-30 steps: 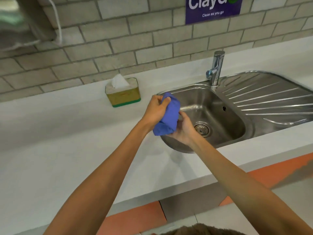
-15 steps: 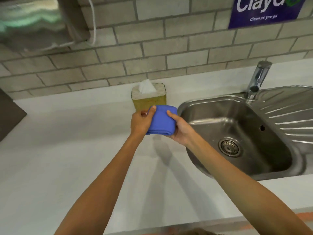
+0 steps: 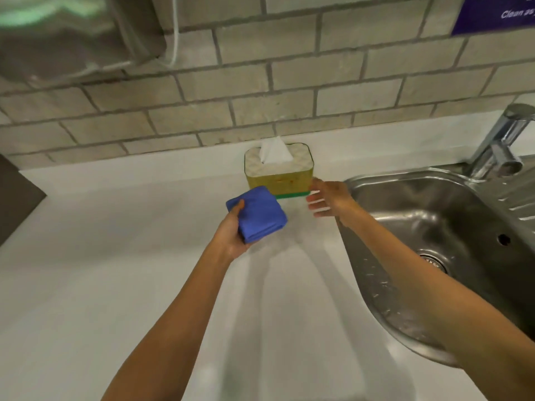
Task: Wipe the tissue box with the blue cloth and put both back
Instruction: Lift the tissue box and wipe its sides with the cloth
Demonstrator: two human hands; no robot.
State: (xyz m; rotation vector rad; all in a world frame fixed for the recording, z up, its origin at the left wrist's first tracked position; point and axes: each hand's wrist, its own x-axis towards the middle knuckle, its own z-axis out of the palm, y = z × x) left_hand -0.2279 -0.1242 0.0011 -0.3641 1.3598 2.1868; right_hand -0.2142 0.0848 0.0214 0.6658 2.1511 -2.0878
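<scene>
Folded blue cloth (image 3: 257, 214) gripped in left hand (image 3: 231, 235), right hand (image 3: 330, 198) spread empty beside yellow tissue box (image 3: 279, 176)

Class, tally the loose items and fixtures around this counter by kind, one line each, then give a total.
Tissue box: 1
Blue cloth: 1
Sink: 1
Tap: 1
Wall dispenser: 1
Sign: 1
Total: 6

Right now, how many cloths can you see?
1: the blue cloth, folded, held in the left hand in front of the tissue box. Others could lie outside the view.
</scene>
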